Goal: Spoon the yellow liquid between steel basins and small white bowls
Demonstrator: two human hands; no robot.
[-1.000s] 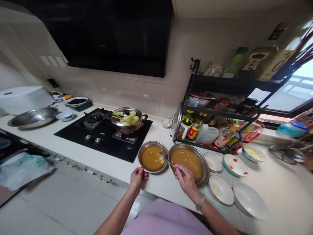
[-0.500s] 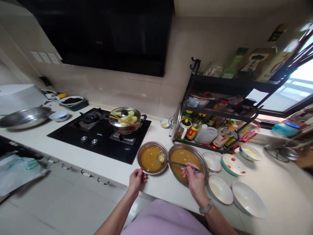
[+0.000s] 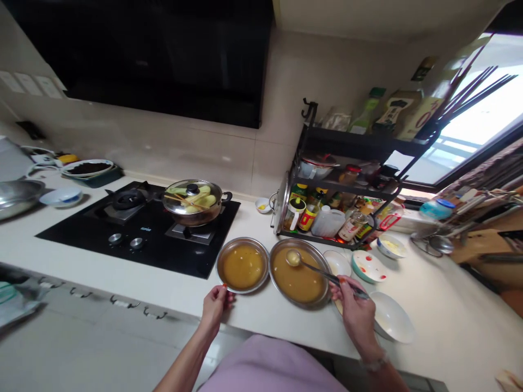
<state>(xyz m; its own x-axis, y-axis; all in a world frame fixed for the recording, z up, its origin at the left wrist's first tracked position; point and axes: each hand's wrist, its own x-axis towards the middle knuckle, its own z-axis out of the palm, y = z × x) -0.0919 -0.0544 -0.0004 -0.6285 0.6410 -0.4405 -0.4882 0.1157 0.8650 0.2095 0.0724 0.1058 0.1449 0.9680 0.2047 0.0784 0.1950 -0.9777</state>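
Two round metal pans of brownish liquid with pale bits stand side by side on the counter, a left pan (image 3: pixel 243 267) and a right pan (image 3: pixel 301 283). My left hand (image 3: pixel 216 305) pinches the near-left rim of the left pan. In my right hand (image 3: pixel 354 307) is the dark handle of a ladle (image 3: pixel 293 258), its bowl over the right pan and holding some of the liquid. Whether the bowl touches the surface is hard to tell. A white bowl (image 3: pixel 393 318) lies partly behind my right hand.
A lidded pot (image 3: pixel 196 204) holding green pieces sits on the black stove (image 3: pixel 155 253). Behind the pans stands a rack (image 3: pixel 347 185) with bottles and jars. Right of them are a white bowl (image 3: pixel 337 263), a patterned dish (image 3: pixel 368 267) and a blue-white bowl (image 3: pixel 391 246).
The ladle has moved right with my right hand, from over the left pan to over the right pan. My left hand stays at the left pan's rim. The view has turned right.
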